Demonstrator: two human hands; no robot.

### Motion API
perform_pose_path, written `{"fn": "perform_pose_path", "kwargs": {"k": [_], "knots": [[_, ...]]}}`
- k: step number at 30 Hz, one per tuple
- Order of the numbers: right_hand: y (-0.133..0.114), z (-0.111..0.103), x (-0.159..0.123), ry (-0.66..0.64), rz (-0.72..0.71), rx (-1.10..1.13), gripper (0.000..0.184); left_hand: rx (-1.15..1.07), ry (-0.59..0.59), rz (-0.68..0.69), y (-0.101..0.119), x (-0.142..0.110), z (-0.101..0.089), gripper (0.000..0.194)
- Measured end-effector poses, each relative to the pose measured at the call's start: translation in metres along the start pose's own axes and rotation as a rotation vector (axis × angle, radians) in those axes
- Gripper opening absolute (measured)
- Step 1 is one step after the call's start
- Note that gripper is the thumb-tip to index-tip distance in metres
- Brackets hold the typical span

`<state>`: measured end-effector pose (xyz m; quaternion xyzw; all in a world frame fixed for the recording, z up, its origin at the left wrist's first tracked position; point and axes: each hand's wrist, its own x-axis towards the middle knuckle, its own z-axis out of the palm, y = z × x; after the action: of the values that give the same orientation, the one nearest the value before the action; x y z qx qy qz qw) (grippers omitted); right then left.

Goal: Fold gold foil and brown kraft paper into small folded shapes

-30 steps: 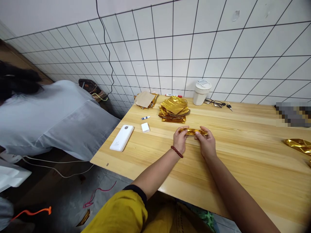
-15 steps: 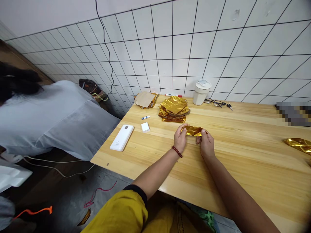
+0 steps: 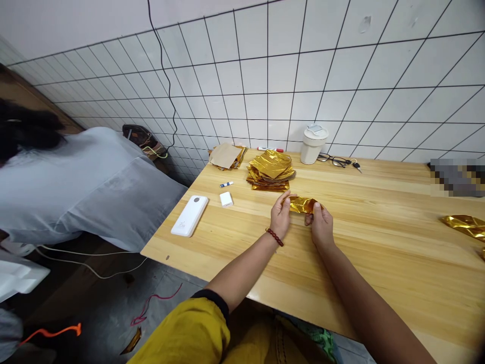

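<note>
Gold foil strip (image 3: 302, 205) | left hand (image 3: 281, 215), right hand (image 3: 322, 225) | fingers (image 3: 287, 198) pinching both ends

Desk (image 3: 379, 237), upper centre of frame: stack of foil sheets (image 3: 270, 171) at back; power bank (image 3: 189, 216) to its left, nearer the desk's edge; lidded tumbler (image 3: 313, 145) to its right, against the tiled wall (image 3: 303, 76); eyeglasses (image 3: 334, 160) right of tumbler.

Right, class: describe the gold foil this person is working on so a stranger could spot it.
On the wooden table, find the stacked gold foil sheets by the tiled wall. Just in front, a narrow folded gold foil strip sits between the left hand and right hand, the only foil being held.
</note>
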<state>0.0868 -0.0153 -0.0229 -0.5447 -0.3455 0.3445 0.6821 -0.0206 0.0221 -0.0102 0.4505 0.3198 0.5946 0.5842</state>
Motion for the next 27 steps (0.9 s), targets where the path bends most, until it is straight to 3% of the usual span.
{"fn": "perform_pose_path", "kwargs": {"k": [5, 12, 19, 23, 27], "knots": [[0.0039, -0.0021, 0.0012, 0.000, 0.000, -0.021, 0.050, 0.028, -0.023, -0.011, 0.0034, -0.0017, 0.0011, 0.038], [0.0051, -0.0011, 0.0016, 0.007, -0.015, -0.033, 0.051, -0.129, 0.042, -0.096, -0.0002, 0.0001, 0.0006, 0.047], [0.0033, -0.0013, 0.0005, 0.009, -0.005, -0.059, 0.052, -0.028, -0.088, -0.122, 0.0046, -0.0052, 0.0029, 0.040], [0.0046, 0.0002, 0.0027, 0.083, 0.021, 0.053, 0.047, -0.081, 0.024, -0.076, 0.0082, -0.0041, 0.0040, 0.035], [0.0040, 0.0016, 0.0041, 0.101, 0.030, 0.105, 0.043, -0.184, 0.087, -0.158, 0.0030, -0.0025, 0.0063, 0.039]]}}
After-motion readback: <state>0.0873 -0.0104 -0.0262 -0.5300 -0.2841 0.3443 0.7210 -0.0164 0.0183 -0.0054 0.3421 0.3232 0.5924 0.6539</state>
